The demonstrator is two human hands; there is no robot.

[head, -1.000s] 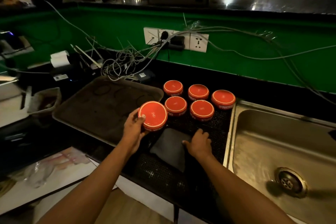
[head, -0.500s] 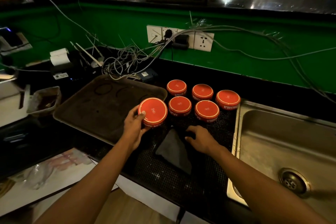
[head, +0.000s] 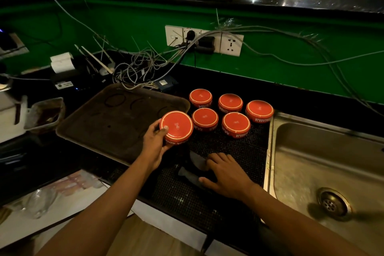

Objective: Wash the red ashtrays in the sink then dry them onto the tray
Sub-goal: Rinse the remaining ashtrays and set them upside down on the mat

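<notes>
My left hand [head: 154,144] grips a red ashtray [head: 176,127], upside down and tilted, just above the right edge of the dark brown tray [head: 108,124]. Several more red ashtrays [head: 235,123] stand upside down in two rows on the black mesh mat [head: 228,151], between the tray and the steel sink [head: 324,164]. My right hand [head: 227,174] lies on a dark cloth [head: 196,161] on the mat, fingers spread over it and bunching it.
A tangle of grey cables [head: 137,68] lies behind the tray under the wall sockets [head: 204,40]. A receipt printer [head: 64,70] and a small brown container [head: 44,113] sit to the left. The sink drain [head: 333,203] is at lower right.
My right hand has slid toward me on the cloth and gathered it, so the cloth looks more crumpled. My left hand keeps the ashtray at the tray's edge, a little lower.
</notes>
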